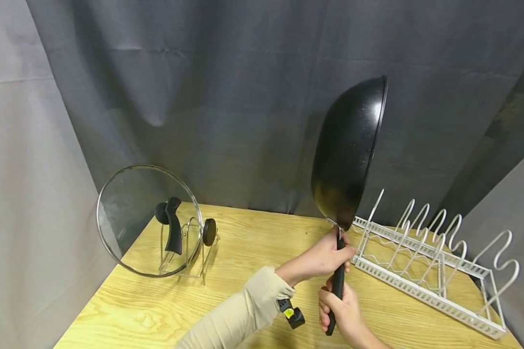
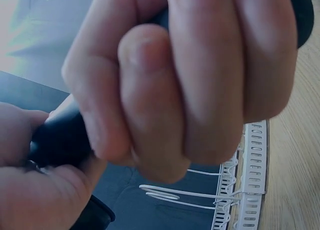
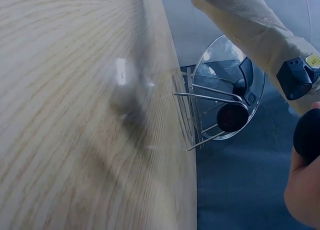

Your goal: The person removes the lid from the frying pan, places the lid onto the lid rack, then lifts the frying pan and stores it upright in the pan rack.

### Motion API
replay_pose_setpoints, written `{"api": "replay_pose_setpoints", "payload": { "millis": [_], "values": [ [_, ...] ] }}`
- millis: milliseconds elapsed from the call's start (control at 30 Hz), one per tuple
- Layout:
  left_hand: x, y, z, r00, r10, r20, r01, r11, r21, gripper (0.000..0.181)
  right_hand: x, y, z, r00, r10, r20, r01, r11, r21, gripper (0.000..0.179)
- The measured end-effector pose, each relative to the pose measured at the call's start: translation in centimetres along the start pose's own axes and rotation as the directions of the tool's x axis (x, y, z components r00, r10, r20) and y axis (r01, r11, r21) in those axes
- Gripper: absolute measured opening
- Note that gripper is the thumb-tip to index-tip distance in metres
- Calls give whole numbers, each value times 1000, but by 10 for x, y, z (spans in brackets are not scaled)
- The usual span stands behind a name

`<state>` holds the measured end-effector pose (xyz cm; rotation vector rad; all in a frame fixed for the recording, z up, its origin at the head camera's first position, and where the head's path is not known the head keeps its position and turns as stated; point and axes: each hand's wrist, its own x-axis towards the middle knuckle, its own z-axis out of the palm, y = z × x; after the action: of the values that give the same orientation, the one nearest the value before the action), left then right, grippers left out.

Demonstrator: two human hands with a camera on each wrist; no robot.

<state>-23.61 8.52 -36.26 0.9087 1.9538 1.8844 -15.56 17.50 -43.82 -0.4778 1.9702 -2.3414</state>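
A black wok [image 1: 348,150] stands upright on edge above the table, its rounded outside turned to the left and its handle [image 1: 338,281] pointing down. My left hand [image 1: 323,254] grips the handle close to the wok body, thumb across it. Lower down, my right hand [image 1: 342,305] holds the same handle near its end. The left wrist view shows the right hand's curled fingers [image 2: 155,100] large in front, with the left hand [image 2: 40,185] around the handle behind. In the right wrist view the handle's rounded end [image 3: 307,135] shows beside the right hand [image 3: 305,195].
At right on the wooden table [image 1: 253,232] stands a white wire rack [image 1: 419,286] with several upright loops. A glass lid [image 1: 131,218] with a black handle leans in a small wire stand [image 1: 203,261] at left. A grey curtain [image 1: 244,97] hangs behind.
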Motion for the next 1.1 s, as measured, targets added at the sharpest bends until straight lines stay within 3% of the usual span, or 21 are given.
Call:
{"api": "replay_pose_setpoints", "payload": {
  "millis": [367, 600, 1100],
  "values": [
    [9, -2, 11, 998, -21, 60, 19, 999, 38, 14, -7, 7, -8, 984, -172, 48, 161, 970, 183, 22],
    [11, -1, 16, 994, -71, 88, 71, 997, 0, 15, -13, 7, -8, 988, -140, 61, 119, 955, 273, 21],
    [15, -11, 28, 980, -112, 162, 124, 990, -69, 16, -27, 4, -14, 997, -80, 21, 71, 952, 297, 18]
  ]
}}
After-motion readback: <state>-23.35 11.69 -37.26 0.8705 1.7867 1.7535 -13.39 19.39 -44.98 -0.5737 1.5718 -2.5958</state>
